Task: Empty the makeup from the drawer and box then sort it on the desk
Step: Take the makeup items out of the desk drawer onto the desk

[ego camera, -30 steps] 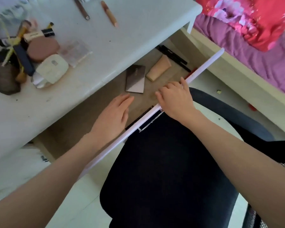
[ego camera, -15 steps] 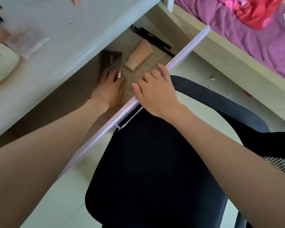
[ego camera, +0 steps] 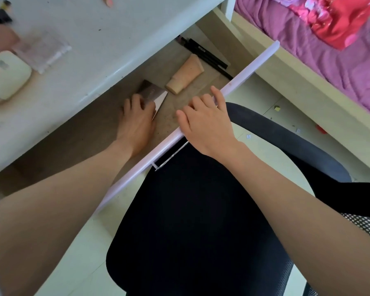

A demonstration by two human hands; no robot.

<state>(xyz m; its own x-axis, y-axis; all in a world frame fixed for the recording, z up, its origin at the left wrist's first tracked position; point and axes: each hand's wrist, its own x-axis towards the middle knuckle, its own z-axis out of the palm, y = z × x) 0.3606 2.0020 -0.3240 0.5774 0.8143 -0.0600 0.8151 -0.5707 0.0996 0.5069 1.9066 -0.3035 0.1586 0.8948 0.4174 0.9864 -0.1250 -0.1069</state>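
Note:
The drawer (ego camera: 250,70) under the white desk (ego camera: 107,39) stands pulled out. Inside it, my left hand (ego camera: 137,118) grips a flat dark mirrored compact (ego camera: 153,94) and tilts one edge up off the drawer floor. A beige tube (ego camera: 185,75) lies just right of the compact, and black pencils (ego camera: 203,53) lie at the drawer's far end. My right hand (ego camera: 205,122) rests on the drawer's pale front edge, fingers curled over it. On the desk's left side lie a cream compact (ego camera: 5,74), a clear case (ego camera: 43,51) and a pink item (ego camera: 0,41).
A black office chair (ego camera: 201,221) sits directly below my arms, its armrest (ego camera: 286,137) curving to the right. A bed frame (ego camera: 308,86) with purple bedding (ego camera: 329,50) and a red bag (ego camera: 338,18) runs along the right. Small scraps dot the pale floor.
My left hand went from flat on the drawer floor to the dark compact, and now lifts its edge. The right hand stayed on the drawer front. The view shifted lower.

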